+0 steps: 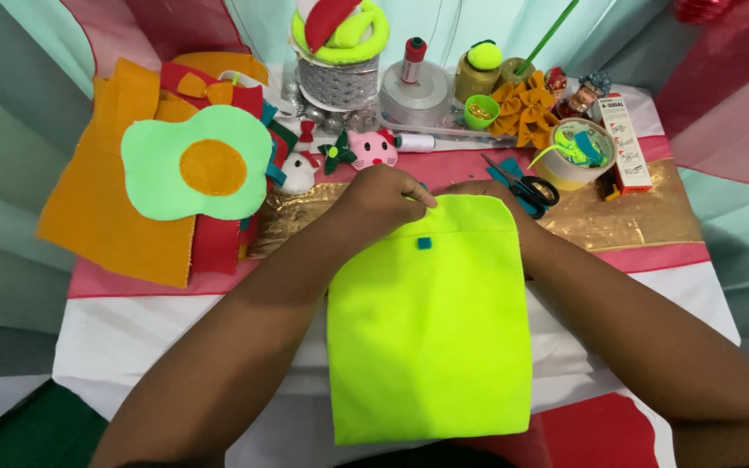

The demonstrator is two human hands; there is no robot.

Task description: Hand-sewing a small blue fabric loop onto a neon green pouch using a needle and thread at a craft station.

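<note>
A neon yellow-green felt pouch (pixel 431 338) lies flat on the table in front of me, its rounded flap folded down at the top. A small teal felt square (pixel 424 243) sits on the flap near its lower edge. My left hand (pixel 383 198) rests with closed fingers on the flap's top left corner, pinching the edge. My right hand (pixel 487 188) is mostly hidden behind the pouch's top right edge; only its back shows.
Scissors (pixel 526 189) lie just beyond the pouch. Orange and red felt sheets (pixel 106 208) with a fried-egg felt shape (pixel 197 165) lie at left. Thread spools, a tape roll (pixel 578 156), orange felt bows (pixel 522 108), a glue box (pixel 626 143) and small felt figures crowd the back.
</note>
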